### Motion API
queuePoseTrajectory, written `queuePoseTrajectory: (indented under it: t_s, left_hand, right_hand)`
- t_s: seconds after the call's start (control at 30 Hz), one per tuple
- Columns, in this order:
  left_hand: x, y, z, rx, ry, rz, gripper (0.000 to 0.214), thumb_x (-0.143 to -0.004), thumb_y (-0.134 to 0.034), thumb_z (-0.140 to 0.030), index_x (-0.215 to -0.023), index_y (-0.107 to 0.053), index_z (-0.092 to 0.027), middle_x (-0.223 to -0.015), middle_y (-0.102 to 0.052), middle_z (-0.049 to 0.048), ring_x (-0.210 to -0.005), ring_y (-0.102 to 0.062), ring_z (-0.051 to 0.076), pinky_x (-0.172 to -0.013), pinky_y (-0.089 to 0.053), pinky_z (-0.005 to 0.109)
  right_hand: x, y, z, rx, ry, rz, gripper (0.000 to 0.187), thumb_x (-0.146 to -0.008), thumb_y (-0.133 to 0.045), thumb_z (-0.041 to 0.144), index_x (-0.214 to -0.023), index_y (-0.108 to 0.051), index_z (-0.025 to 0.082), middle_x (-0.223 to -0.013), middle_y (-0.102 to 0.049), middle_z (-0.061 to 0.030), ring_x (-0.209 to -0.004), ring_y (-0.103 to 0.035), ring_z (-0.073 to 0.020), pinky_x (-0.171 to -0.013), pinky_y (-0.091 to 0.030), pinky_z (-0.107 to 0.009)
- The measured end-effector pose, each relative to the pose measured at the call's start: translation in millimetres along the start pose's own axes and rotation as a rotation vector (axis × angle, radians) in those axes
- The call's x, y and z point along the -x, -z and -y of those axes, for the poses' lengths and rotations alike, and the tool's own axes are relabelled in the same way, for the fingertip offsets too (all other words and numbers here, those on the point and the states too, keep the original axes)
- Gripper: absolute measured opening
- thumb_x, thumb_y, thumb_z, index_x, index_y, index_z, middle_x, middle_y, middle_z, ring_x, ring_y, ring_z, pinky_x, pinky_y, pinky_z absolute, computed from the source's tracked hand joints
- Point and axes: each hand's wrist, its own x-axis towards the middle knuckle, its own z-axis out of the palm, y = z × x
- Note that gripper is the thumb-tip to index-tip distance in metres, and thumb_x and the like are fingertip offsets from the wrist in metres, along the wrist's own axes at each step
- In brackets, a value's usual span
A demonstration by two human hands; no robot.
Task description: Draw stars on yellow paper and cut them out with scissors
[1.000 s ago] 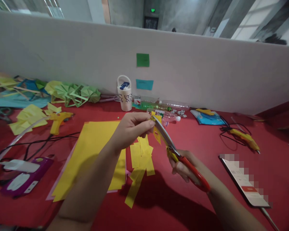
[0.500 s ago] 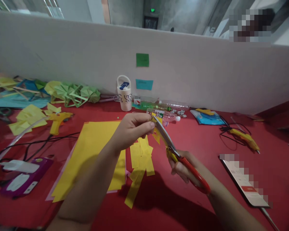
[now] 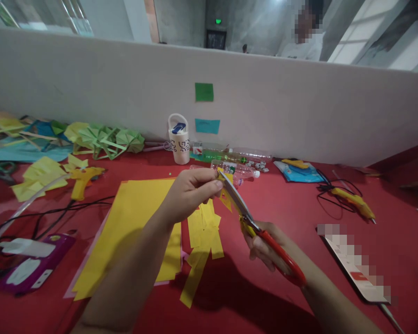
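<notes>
My left hand (image 3: 194, 192) pinches a small piece of yellow paper (image 3: 226, 200), most of it hidden behind the fingers and blades. Red-handled scissors (image 3: 280, 253) are gripped in my right hand (image 3: 264, 246), their blades pointing up and left to my left fingertips, against the paper. Whether the blades are fully closed is hard to make out. Below the hands lie several cut yellow paper strips (image 3: 204, 232). A stack of yellow sheets (image 3: 125, 232), with pink paper under it, sits beneath my left forearm.
Left are a yellow glue gun (image 3: 81, 181), a purple power strip (image 3: 38, 264) and folded green paper (image 3: 107, 139). A white cup (image 3: 179, 146) and plastic bottles (image 3: 235, 168) stand or lie by the partition (image 3: 125, 88). Right are another glue gun (image 3: 353, 202) and a phone (image 3: 355, 264).
The view has tilted up slightly, and a person beyond the partition appears farther left. Both hands keep their hold, with the scissor blades still at the paper by the left fingertips.
</notes>
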Motion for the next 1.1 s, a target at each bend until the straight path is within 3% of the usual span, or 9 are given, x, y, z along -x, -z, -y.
queuePoseTrajectory:
  t_s: [0.17,0.4,0.5,0.63,0.93,1.1]
  left_hand:
    - [-1.6,0.3,-1.1,-0.074,-0.076,-0.067,0.024,-0.079,-0.057,-0.026,-0.057,-0.060,-0.019,-0.067,-0.048,0.0001,-0.067,-0.049,0.013,-0.065,-0.042,0.029]
    - [-2.6,1.2,-0.9,-0.079,-0.082,-0.092,0.022,-0.079,-0.061,-0.029,-0.061,-0.067,-0.019,-0.112,-0.061,0.0110,-0.112,-0.055,0.024,-0.088,-0.049,0.035]
    - [-2.5,0.9,-1.1,-0.042,-0.053,-0.057,0.022,-0.079,-0.059,-0.027,-0.060,-0.065,-0.019,-0.101,-0.065,0.0091,-0.099,-0.059,0.021,-0.083,-0.049,0.034]
    - [-2.5,-0.4,-0.7,-0.008,-0.048,-0.059,0.023,-0.078,-0.057,-0.026,-0.057,-0.062,-0.019,-0.066,-0.053,0.0006,-0.068,-0.052,0.014,-0.066,-0.045,0.029]
    - [-4.6,-0.9,8.1,0.049,-0.009,-0.085,0.024,-0.076,-0.059,-0.027,-0.054,-0.063,-0.019,-0.056,-0.048,-0.0023,-0.052,-0.043,0.010,-0.051,-0.035,0.026]
    - [-11.2,-8.6,24.3,0.139,0.120,-0.028,0.024,-0.077,-0.062,-0.029,-0.055,-0.064,-0.018,-0.051,-0.050,-0.0027,-0.047,-0.043,0.008,-0.049,-0.038,0.024]
  right_hand:
    - [-0.7,-0.9,7.6,0.003,-0.015,-0.008,0.063,-0.080,-0.053,0.081,-0.065,-0.040,0.022,-0.057,-0.044,0.0046,-0.041,-0.034,-0.0058,-0.034,-0.024,-0.020]
    - [-1.0,1.3,-2.8,-0.028,-0.069,-0.043,0.054,-0.082,-0.061,0.071,-0.067,-0.042,0.022,-0.057,-0.045,0.0043,-0.046,-0.045,-0.0090,-0.035,-0.031,-0.020]
    - [-1.4,1.5,-6.9,-0.015,-0.089,-0.055,0.049,-0.084,-0.062,0.064,-0.067,-0.043,0.022,-0.058,-0.048,0.0032,-0.047,-0.047,-0.0096,-0.036,-0.033,-0.020]
    - [-2.0,0.4,-6.8,-0.001,-0.066,-0.051,0.047,-0.085,-0.062,0.062,-0.067,-0.043,0.022,-0.058,-0.051,0.0028,-0.043,-0.041,-0.0074,-0.034,-0.030,-0.019]
    - [-2.9,-2.3,2.5,-0.030,-0.065,-0.083,0.051,-0.080,-0.062,0.067,-0.064,-0.042,0.022,-0.052,-0.050,0.0050,-0.035,-0.036,-0.0055,-0.033,-0.029,-0.020]
    - [-8.6,0.8,2.3,-0.145,0.096,-0.254,0.048,-0.085,-0.053,0.069,-0.071,-0.048,0.023,-0.036,-0.041,0.0100,-0.032,-0.038,-0.0084,-0.053,-0.053,-0.029]
